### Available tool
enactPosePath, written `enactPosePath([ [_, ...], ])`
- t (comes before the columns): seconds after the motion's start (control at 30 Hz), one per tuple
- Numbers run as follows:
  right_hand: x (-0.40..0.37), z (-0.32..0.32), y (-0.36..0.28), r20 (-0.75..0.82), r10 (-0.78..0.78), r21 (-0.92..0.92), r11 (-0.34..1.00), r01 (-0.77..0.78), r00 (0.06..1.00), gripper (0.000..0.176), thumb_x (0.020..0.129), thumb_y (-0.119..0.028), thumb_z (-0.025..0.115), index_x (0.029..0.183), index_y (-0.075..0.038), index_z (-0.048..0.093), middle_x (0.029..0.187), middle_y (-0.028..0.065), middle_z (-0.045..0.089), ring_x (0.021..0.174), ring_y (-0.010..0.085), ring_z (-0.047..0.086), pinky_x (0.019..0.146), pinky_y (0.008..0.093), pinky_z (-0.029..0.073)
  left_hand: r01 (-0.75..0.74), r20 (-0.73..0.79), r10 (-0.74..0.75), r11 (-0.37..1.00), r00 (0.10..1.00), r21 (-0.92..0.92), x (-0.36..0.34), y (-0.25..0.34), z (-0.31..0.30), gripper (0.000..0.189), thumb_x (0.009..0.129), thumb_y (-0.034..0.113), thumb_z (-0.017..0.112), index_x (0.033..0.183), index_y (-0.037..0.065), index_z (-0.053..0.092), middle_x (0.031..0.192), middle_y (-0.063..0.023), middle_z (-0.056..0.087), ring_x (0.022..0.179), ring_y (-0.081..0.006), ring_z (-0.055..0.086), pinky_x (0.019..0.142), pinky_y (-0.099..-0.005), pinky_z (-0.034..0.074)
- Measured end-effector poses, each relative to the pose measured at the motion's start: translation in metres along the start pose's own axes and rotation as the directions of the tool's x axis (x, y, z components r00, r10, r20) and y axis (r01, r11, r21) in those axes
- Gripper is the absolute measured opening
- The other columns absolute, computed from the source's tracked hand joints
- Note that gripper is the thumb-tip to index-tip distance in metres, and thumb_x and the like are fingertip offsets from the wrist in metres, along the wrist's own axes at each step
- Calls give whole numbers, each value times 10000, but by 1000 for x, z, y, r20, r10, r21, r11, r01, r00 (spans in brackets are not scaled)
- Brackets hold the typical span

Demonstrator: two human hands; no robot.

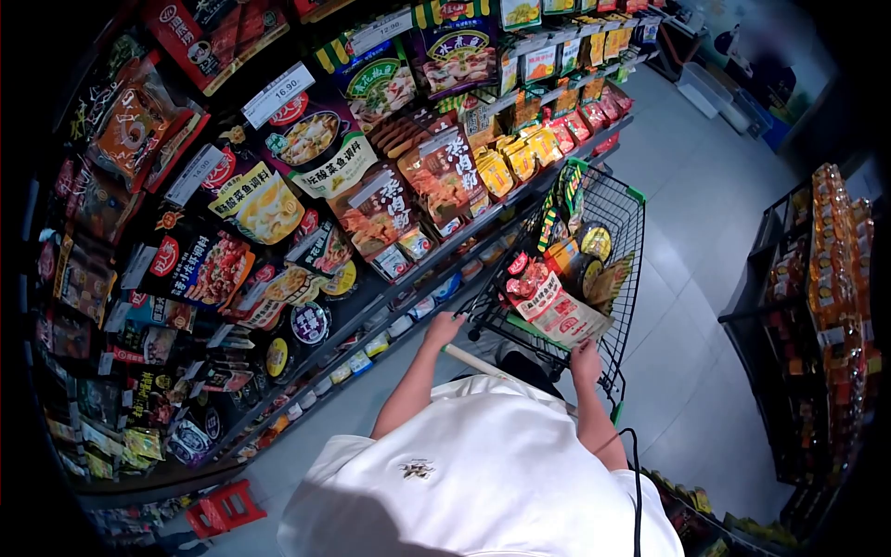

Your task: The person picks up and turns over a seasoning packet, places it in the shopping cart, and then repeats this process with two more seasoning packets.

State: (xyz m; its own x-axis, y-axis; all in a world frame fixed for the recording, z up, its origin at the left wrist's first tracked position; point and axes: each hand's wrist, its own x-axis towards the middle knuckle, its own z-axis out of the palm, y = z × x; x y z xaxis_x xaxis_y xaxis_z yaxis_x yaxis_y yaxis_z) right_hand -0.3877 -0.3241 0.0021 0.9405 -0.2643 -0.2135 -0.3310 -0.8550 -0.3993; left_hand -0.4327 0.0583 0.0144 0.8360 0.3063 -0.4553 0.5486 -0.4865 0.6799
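A shopping cart (634, 243) with black wire sides and green corners stands in front of me. My left hand (445, 330) is closed around the left end of its pale handle (478, 363). My right hand (585, 360) pinches the lower right corner of a red and cream seasoning packet (549, 304), which lies tilted over the goods in the cart. Beyond the packet sit round-lidded tubs (595, 243) and a green and yellow striped package (554, 223). The fingertips of my right hand are partly hidden.
On the left, a long shelf (408, 295) is packed with seasoning pouches (444, 181) and price tags. A rack of orange packages (829, 269) stands right of the tiled aisle (682, 278). Behind me on the left is a red stool (225, 509). Plastic bins (703, 90) stand at the far end.
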Motion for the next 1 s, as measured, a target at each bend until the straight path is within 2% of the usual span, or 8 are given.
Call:
enactPosePath([
  [0.2, 13, -1, -4, -9, -15, -30, 999, 14, 1000, 291, 890, -299, 592, 1106, -104, 597, 887, 179, 726, 843, 396, 699, 725, 526, 547, -33, -43, 33, 999, 999, -9, 20, -13, 11, 399, 941, 391, 614, 959, 2, 703, 927, -251, 689, 901, -422, 652, 779, -463, 496],
  [0.3, 19, -3, -6, -13, -31, -38, 999, 31, 999, 298, 893, -304, 589, 1112, -101, 597, 895, 174, 727, 850, 393, 699, 731, 527, 545, 22, 12, -22, 999, 1000, -43, 25, -11, 10, 415, 946, 399, 608, 960, -7, 694, 952, -256, 687, 922, -431, 649, 788, -466, 498],
  [0.4, 23, -6, -9, 17, -8, -36, 999, 9, 1000, 303, 897, -309, 585, 1120, -104, 598, 908, 170, 728, 852, 388, 700, 738, 522, 543, 27, 0, -27, 999, 1000, -33, 29, -10, 11, 428, 949, 409, 605, 949, -11, 688, 955, -261, 684, 929, -434, 648, 790, -466, 498],
  [0.5, 26, -12, -12, 38, -2, -41, 999, 4, 999, 314, 895, -314, 588, 1127, -102, 596, 923, 162, 731, 860, 381, 701, 751, 517, 541, -64, -61, 65, 998, 996, 28, 40, -17, 19, 445, 962, 419, 605, 913, -14, 697, 764, -134, 701, 712, -256, 676, 682, -378, 503],
  [0.7, 39, -23, -18, 77, 14, -10, 1000, -13, 997, 324, 879, -309, 595, 1122, -95, 589, 915, 186, 725, 865, 388, 698, 759, 518, 536, -37, -9, 37, 999, 999, 12, 51, -10, 23, 449, 970, 425, 597, 936, -12, 696, 786, -121, 707, 719, -221, 674, 695, -361, 509],
  [0.73, 42, -23, -18, 84, 30, 0, 1000, -30, 996, 325, 873, -304, 593, 1121, -94, 589, 915, 197, 722, 862, 397, 696, 752, 521, 534, 4, 11, -3, 998, 1000, -71, 54, -9, 24, 429, 946, 420, 608, 950, 2, 706, 931, -244, 696, 908, -429, 657, 782, -478, 502],
  [1.0, 72, -20, -11, 51, 1, 5, 1000, -1, 999, 321, 865, -299, 597, 1103, -84, 605, 936, 212, 719, 874, 421, 689, 769, 527, 535, -14, 22, 16, 996, 1000, -86, 61, 31, 20, 411, 941, 426, 616, 938, 26, 709, 889, -213, 698, 852, -387, 657, 747, -456, 492],
])
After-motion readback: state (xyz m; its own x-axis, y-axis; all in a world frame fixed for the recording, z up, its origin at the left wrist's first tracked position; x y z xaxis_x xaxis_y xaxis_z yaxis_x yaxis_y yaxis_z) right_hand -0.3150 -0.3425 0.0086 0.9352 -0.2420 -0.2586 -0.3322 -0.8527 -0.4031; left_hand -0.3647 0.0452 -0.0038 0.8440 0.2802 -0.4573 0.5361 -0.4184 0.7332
